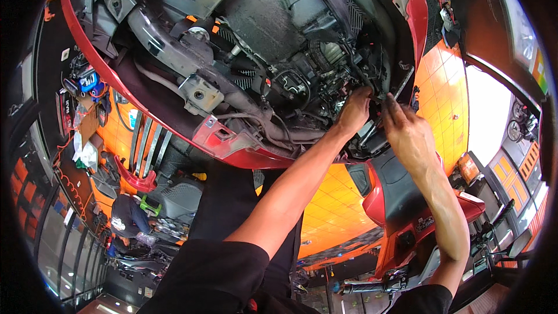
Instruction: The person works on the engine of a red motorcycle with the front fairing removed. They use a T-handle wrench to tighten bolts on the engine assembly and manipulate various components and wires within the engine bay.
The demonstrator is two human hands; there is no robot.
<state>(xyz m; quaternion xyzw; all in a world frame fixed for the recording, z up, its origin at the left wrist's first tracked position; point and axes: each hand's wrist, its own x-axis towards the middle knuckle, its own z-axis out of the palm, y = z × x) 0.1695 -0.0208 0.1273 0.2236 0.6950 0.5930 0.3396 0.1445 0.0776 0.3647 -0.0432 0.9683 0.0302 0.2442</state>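
A scooter's red body panel (110, 90) curves around an exposed engine bay (308, 64) with hoses, wires and dark metal parts. My left hand (356, 109) reaches in at the right side of the bay, its fingers pinched together beside the engine parts; what they hold is hidden. Close to its right, my right hand (410, 131) has its fingers bent together at the bay's edge. A slim silvery bar (403, 83) rises by the right fingertips; whether it is held cannot be told. Below the hands sits a small dark part with shiny metal (367, 134).
A red motorcycle with a black seat (404, 183) stands close below my right arm. On the left are a loose red panel (136, 177), metal bars (148, 148) and a person (129, 218) low down by other motorcycles. The floor (328, 215) is orange tile.
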